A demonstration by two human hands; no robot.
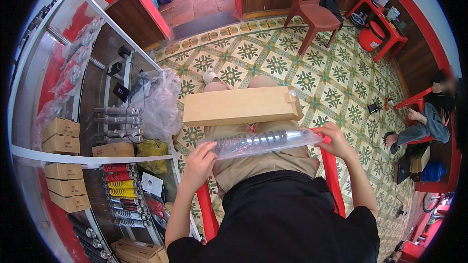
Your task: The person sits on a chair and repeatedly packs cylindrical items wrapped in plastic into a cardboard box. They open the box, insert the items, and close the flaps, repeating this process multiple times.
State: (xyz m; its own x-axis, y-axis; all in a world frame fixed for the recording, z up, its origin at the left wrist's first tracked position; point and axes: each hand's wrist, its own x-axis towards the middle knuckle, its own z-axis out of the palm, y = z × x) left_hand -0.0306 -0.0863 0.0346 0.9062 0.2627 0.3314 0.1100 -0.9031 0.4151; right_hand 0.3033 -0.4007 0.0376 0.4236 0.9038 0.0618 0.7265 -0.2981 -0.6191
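Across my lap lies a shock absorber (263,140) with a dark coil spring, wrapped in a clear plastic bag. My left hand (201,161) closes its fingers on the left end of the bag. At the other end, my right hand (332,139) grips the bag close to the shock absorber's metal eye. Some red shows by the right fingers; whether it is the chair's arm or something else is hard to tell. Just beyond, a long brown cardboard box (239,106) rests on my thighs, its right end flap sticking out.
To my left stands a metal-framed display case (92,158) with shock absorbers (122,185), small cartons (63,136) and crumpled plastic wrap (163,102). A brown plastic chair (314,12) and a red table (378,24) are ahead. Another person (429,117) sits at the right.
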